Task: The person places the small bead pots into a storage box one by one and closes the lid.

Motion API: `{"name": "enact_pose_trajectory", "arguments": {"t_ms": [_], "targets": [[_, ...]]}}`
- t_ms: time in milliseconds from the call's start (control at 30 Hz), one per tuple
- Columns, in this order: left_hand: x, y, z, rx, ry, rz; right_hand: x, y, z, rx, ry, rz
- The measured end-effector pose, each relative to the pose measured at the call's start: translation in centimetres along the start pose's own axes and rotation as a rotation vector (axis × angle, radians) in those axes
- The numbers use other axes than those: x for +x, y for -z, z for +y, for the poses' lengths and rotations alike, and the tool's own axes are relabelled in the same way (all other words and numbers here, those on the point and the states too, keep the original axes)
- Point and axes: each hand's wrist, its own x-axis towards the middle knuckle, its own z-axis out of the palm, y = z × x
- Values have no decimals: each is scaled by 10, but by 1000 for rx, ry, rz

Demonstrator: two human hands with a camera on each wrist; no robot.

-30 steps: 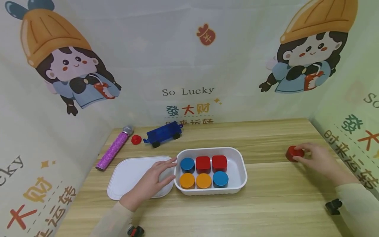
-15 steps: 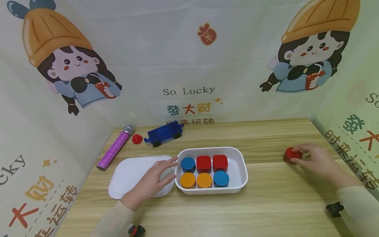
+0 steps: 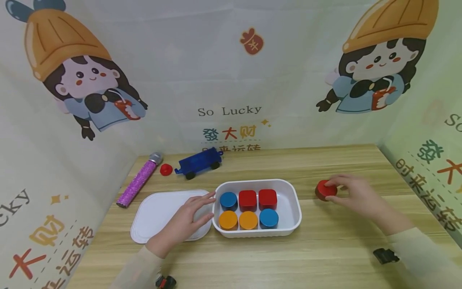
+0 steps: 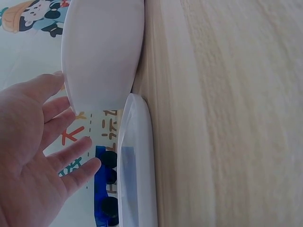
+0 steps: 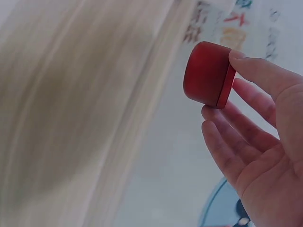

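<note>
A round red tin (image 3: 324,191) with a lid is pinched between the thumb and fingers of my right hand (image 3: 364,199). In the right wrist view the tin (image 5: 206,74) is tilted and held off the table. My left hand (image 3: 181,221) has its fingers extended, touching the left rim of a white plastic box (image 3: 257,233). Inside the box stand two blue round tins (image 3: 268,217), two orange round tins (image 3: 248,220) and two red square tins (image 3: 247,199). The box's right end shows bare floor. Under the left hand lies a white lid (image 3: 155,212).
Behind the lid lie a glittery pink microphone (image 3: 138,182), a small red piece (image 3: 166,169) and a blue toy wagon (image 3: 199,162). The wooden table (image 3: 325,253) meets a printed cloth backdrop (image 3: 288,88) at the back and sides.
My right hand has carried the red tin leftward, closer to the white box. The left hand keeps its place at the box's rim.
</note>
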Motion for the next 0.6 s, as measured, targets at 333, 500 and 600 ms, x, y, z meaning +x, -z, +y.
{"name": "enact_pose_trajectory", "arguments": {"t_ms": [333, 500, 600], "targets": [[0, -1, 0, -13, -4, -4, 21, -3, -46, 71, -4, -68], [-1, -1, 0, -12, -6, 0, 29, -9, -60, 108, 28, -98], [-1, -1, 0, -6, -10, 7, 33, -14, -65, 131, 70, -125]]}}
